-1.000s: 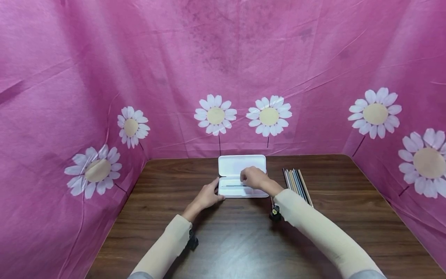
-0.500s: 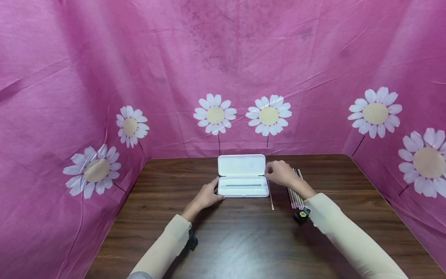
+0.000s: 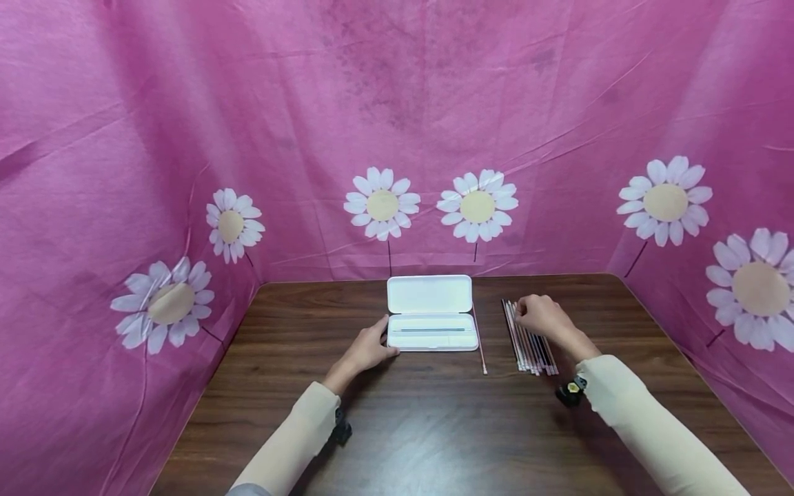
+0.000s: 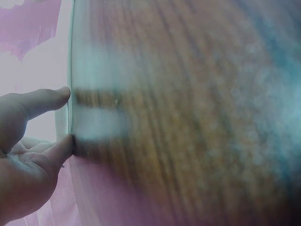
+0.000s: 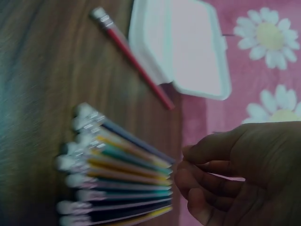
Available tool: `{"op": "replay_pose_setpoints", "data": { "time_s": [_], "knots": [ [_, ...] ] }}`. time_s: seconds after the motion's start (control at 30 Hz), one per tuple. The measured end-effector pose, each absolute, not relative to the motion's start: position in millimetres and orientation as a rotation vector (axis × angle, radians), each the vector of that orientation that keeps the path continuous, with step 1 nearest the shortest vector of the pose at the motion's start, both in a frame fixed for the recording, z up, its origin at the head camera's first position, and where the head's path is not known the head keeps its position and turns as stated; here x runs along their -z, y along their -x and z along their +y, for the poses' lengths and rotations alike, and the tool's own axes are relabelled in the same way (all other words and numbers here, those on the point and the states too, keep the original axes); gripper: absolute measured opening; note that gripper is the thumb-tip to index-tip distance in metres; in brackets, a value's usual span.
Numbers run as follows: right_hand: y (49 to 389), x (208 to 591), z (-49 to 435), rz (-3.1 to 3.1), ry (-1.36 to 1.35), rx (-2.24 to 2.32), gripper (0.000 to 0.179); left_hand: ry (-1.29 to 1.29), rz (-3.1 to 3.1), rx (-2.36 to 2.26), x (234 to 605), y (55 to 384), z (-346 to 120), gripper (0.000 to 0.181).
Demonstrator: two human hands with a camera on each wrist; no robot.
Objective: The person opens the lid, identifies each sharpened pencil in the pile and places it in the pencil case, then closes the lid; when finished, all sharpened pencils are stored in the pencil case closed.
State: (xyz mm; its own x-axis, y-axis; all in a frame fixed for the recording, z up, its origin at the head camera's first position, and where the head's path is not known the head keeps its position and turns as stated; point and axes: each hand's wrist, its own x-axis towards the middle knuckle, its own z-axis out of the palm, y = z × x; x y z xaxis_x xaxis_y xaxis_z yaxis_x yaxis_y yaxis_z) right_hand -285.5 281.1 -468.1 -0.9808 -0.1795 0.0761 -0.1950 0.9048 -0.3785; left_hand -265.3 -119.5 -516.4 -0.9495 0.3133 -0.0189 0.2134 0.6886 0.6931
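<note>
OK, we've got the white case (image 3: 429, 295) at the far side of the table (image 3: 403, 427), lid tipped back. A thin dark pencil (image 3: 432, 330) lies lengthwise in its base. Our left hand (image 3: 367, 348) holds the case's left end, thumb at the front corner, fingers at the side, a gap between thumb and fingertips. Red pencil (image 5: 136, 66) sits on the tabletop just beside the case's right end, eraser toward us.

Further right: row of pencils (image 3: 527, 351), side by side, mixed colours, erasers toward us, points away. Our right hand (image 3: 548, 320) is at the pointed ends, fingers curled in, thumb close to them. We can't tell if it has hold of a pencil; no shaft shows between the fingers, but the wrist view is blurry.

Pale sleeves on both arms, a black device (image 3: 569, 393) at the right wrist. Behind everything, pink cloth (image 3: 428, 103) with white flowers (image 3: 382, 205).
</note>
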Motion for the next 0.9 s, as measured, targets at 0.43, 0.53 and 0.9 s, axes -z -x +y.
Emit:
{"op": "replay_pose_setpoints", "data": {
  "time_s": [0.43, 0.53, 0.9],
  "knots": [
    [314, 535, 306, -3.010, -0.203, -0.594, 0.016, -0.432, 2.732, -1.142, 515, 266, -118, 0.092],
    [312, 533, 299, -3.033, -0.148, -0.547, 0.021, -0.428, 2.733, -1.135, 515, 266, -119, 0.092],
    [332, 557, 300, -3.109, -0.064, -0.516, 0.027, -0.447, 2.747, -1.142, 516, 265, -121, 0.091]
  ]
}}
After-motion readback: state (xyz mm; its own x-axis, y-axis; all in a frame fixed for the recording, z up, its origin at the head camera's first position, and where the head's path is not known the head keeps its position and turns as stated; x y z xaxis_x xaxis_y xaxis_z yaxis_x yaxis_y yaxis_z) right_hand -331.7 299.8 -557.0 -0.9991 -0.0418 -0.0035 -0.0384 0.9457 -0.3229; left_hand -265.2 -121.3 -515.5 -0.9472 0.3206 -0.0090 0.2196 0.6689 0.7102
